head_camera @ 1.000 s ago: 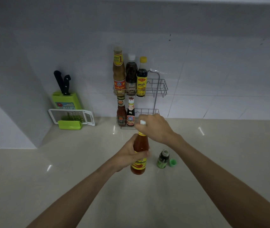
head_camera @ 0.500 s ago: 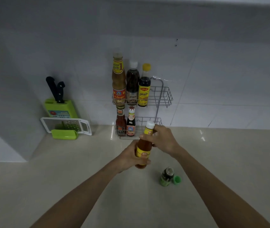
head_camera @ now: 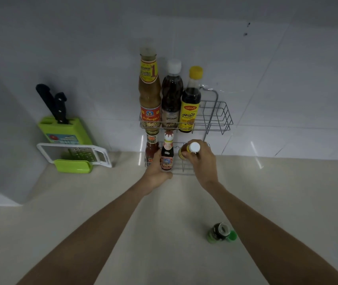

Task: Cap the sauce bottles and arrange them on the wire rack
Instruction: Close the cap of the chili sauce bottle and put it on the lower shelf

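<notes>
A two-tier wire rack [head_camera: 222,120] stands against the tiled wall. Its upper shelf holds three capped bottles: a tall tan sauce bottle [head_camera: 150,89], a dark bottle with a white cap [head_camera: 171,93] and a yellow-capped soy bottle [head_camera: 190,103]. On the lower shelf are a red sauce bottle [head_camera: 151,148] and a small dark bottle [head_camera: 167,156]. My left hand [head_camera: 156,171] wraps around that small dark bottle. My right hand [head_camera: 202,161] grips the white-capped chili sauce bottle [head_camera: 194,147] at the lower shelf's right part. A small green bottle [head_camera: 218,233] stands uncapped on the counter, its green cap [head_camera: 233,236] beside it.
At the left wall stands a green knife block [head_camera: 65,130] with two black-handled knives, and a white-and-green grater [head_camera: 75,157] lies in front of it. The beige counter [head_camera: 164,233] stretches toward me between my forearms.
Both hands moved forward from mid-counter to the rack. The chili bottle went from my left hand's grip into my right hand at the lower shelf; my left hand now holds the small dark bottle.
</notes>
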{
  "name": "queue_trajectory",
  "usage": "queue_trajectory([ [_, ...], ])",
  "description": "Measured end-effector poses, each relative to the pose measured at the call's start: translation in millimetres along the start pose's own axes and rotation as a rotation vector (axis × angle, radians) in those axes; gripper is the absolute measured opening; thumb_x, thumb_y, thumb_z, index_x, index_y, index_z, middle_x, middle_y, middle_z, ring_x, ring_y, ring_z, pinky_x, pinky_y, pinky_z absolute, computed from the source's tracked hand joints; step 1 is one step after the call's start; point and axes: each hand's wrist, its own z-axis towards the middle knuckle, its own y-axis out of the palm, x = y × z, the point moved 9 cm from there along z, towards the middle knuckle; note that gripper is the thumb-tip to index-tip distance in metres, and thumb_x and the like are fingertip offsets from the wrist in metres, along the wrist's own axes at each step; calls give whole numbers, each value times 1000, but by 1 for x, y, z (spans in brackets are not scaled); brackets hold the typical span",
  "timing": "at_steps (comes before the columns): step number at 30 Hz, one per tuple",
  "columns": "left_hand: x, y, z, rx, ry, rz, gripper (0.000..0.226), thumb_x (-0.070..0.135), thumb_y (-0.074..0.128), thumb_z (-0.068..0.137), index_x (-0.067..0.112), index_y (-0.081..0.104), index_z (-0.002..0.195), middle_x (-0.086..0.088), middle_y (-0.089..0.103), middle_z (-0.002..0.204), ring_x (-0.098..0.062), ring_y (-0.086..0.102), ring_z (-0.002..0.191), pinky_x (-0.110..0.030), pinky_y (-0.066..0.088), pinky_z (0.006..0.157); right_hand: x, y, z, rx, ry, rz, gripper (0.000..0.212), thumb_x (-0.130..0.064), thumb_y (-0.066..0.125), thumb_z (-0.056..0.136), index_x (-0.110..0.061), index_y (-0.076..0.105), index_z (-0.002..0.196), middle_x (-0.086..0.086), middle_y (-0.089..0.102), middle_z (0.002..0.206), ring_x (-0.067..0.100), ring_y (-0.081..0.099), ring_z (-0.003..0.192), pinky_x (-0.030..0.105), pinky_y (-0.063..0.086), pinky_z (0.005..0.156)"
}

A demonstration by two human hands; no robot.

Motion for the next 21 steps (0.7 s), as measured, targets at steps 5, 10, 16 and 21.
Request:
queue_trajectory([
  [5,0,-1,11,24,42,-11,94,-10,62,73,21,17,150,2,48,131,-13,48,117,-29,46,92,20,29,19,-55,56,-127,27,-24,71,83,-7,55,97,8,63,90,19,58,81,27,46,65],
  [10,1,0,15,-11,33,-12,92,-12,63,74,19,18,149,3,47,127,-12,48,114,-27,43,91,27,41,36,-90,116,-216,33,-26,72,82,-6,54,100,12,66,94,28,61,87,38,52,69],
  [16,-3,-2,17,-18,2,-14,94,-13,65,74,16,17,150,-2,43,139,-10,43,118,-27,40,95,36,51,57,-232,184,-270,41,-29,72,82,-6,55,112,15,68,106,32,63,99,37,51,78],
  [21,-2,-1,13,-19,-12,6,95,-12,66,74,14,17,150,-5,40,144,-9,41,118,-25,38,95,45,54,54,-260,252,-317,48,-37,71,83,-4,54,113,17,66,109,33,61,103,38,51,80],
])
